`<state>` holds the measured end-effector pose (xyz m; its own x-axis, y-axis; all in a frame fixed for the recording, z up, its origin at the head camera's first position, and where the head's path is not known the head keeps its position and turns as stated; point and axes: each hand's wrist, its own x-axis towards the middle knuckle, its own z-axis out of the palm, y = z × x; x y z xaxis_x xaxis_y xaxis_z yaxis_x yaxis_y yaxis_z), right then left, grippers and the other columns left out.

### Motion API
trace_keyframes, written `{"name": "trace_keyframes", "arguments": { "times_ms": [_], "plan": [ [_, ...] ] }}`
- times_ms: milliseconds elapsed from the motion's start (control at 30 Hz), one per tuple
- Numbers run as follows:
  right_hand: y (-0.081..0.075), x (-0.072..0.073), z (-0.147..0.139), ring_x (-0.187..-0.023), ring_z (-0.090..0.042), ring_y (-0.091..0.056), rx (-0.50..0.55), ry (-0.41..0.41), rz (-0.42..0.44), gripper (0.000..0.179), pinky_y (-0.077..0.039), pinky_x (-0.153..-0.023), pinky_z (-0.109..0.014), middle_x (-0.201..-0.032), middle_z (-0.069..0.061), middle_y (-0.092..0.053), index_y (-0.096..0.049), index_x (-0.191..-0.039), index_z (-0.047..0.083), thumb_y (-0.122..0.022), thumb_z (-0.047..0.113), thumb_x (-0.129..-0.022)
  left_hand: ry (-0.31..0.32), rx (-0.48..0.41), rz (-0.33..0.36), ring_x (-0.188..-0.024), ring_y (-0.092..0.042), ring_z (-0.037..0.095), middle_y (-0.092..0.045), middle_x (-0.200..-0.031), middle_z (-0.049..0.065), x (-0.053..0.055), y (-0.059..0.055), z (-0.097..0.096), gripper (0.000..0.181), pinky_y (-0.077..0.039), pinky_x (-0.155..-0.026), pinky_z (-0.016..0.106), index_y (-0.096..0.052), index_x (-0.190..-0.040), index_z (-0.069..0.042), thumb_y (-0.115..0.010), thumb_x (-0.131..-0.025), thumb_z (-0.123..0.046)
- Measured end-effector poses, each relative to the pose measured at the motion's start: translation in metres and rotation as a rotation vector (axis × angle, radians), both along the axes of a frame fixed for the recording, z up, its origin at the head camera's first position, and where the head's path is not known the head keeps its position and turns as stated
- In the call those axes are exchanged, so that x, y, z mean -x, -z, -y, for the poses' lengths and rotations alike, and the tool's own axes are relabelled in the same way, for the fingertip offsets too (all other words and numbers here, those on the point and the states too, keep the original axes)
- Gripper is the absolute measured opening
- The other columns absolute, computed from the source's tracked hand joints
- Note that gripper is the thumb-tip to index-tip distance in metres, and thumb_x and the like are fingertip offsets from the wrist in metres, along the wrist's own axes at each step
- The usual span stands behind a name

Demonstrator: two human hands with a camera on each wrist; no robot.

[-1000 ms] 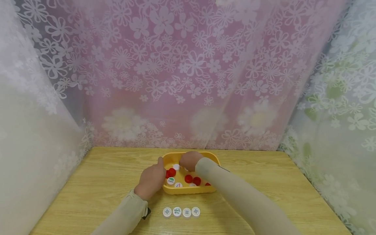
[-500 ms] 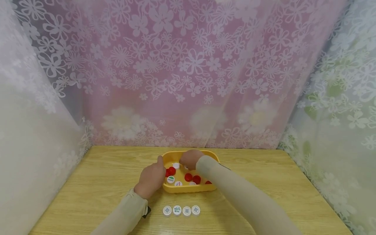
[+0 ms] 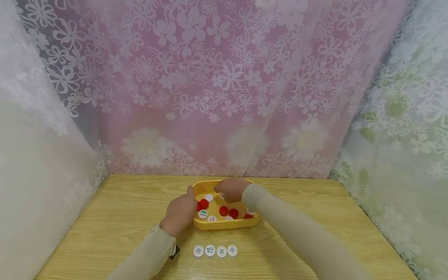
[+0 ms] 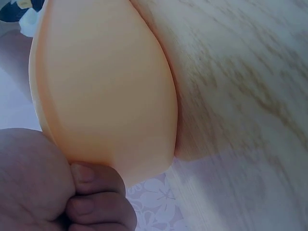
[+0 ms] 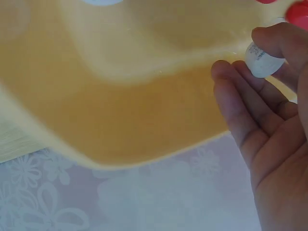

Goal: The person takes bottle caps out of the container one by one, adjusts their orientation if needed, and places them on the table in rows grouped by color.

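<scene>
A yellow plastic tub [image 3: 227,224] with several red and white bottle caps inside stands toward the back of the table. My left hand [image 3: 177,212] grips its left end, thumb at the rim; the left wrist view shows curled fingers against the tub's wall [image 4: 106,86]. Inside the tub, my right hand [image 3: 233,189] pinches a white bottle cap [image 5: 262,61] with dark print between thumb and finger. The other right fingers are bent slightly. Red caps [image 3: 223,211] lie on the tub's floor, with white ones such as a green-marked cap [image 3: 203,214] among them.
In front of the tub, several white bottle caps [image 3: 210,250] stand in a row on the wooden table [image 3: 140,194]. A pink flowered curtain [image 3: 224,97] hangs behind the table's back edge, with pale sheets at both sides.
My right hand has shifted slightly right, uncovering part of a white cap under its fingers. Another white cap has come into sight at the tub's right end. My left hand keeps its grip.
</scene>
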<state>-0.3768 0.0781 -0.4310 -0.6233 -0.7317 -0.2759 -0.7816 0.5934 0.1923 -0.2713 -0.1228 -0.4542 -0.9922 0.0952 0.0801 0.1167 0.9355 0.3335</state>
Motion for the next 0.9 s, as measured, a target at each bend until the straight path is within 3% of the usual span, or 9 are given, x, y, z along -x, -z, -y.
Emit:
{"name": "trace_keyframes", "arguments": {
  "times_ms": [200,367,467,667,767,900],
  "plan": [
    [-0.034,-0.028,-0.005,-0.073,-0.01,-0.059,0.047,-0.055,-0.03,0.021,-0.055,-0.078,-0.025,-0.098,0.006,-0.073,-0.071,-0.116,0.018,-0.075,0.021,-0.096,-0.001,-0.002,0.007,-0.052,-0.05,0.019,-0.052,-0.065,0.005,0.002,0.002,0.0,0.043,-0.043,-0.049,0.029,-0.043,-0.137,0.008,-0.056,-0.105,-0.017],
    [-0.06,-0.067,-0.009,-0.073,-0.007,-0.058,0.253,-0.071,-0.038,0.026,-0.055,-0.076,-0.023,-0.102,0.007,-0.071,-0.064,-0.118,0.019,-0.075,0.02,-0.095,0.015,-0.002,-0.01,-0.052,-0.051,0.019,-0.053,-0.065,0.005,0.002,0.003,0.002,0.045,-0.045,-0.049,0.031,-0.041,-0.139,0.01,-0.056,-0.105,-0.016],
    [-0.066,-0.092,-0.012,-0.074,-0.006,-0.06,0.375,-0.101,-0.037,0.029,-0.054,-0.076,-0.022,-0.106,0.007,-0.07,-0.064,-0.123,0.018,-0.074,0.022,-0.096,0.014,-0.012,-0.004,-0.051,-0.05,0.019,-0.052,-0.064,0.005,0.001,0.003,0.004,0.044,-0.044,-0.049,0.031,-0.041,-0.137,0.009,-0.056,-0.105,-0.016],
    [-0.055,-0.132,-0.025,-0.098,-0.01,-0.065,0.485,-0.231,-0.077,0.03,-0.053,-0.087,-0.019,-0.117,0.001,-0.068,-0.07,-0.123,0.013,-0.077,0.019,-0.094,-0.002,0.0,0.019,-0.051,-0.05,0.019,-0.052,-0.064,0.005,0.0,0.004,0.006,0.044,-0.042,-0.048,0.029,-0.04,-0.138,0.01,-0.055,-0.106,-0.016],
    [-0.041,-0.146,-0.036,-0.098,-0.009,-0.06,0.536,-0.254,-0.063,0.028,-0.05,-0.088,-0.014,-0.114,0.002,-0.063,-0.071,-0.119,0.015,-0.079,0.017,-0.092,0.008,0.023,0.016,-0.051,-0.049,0.019,-0.052,-0.063,0.005,0.0,0.004,0.005,0.048,-0.042,-0.048,0.029,-0.039,-0.142,0.012,-0.054,-0.106,-0.016],
    [-0.024,-0.16,-0.055,-0.088,-0.005,-0.052,0.599,-0.218,-0.038,0.031,-0.046,-0.081,-0.01,-0.107,0.007,-0.058,-0.067,-0.119,0.02,-0.079,0.019,-0.091,0.029,0.022,0.007,-0.052,-0.049,0.019,-0.052,-0.064,0.005,-0.001,0.0,0.003,0.053,-0.043,-0.049,0.029,-0.035,-0.148,0.015,-0.052,-0.106,-0.013]
  ]
}}
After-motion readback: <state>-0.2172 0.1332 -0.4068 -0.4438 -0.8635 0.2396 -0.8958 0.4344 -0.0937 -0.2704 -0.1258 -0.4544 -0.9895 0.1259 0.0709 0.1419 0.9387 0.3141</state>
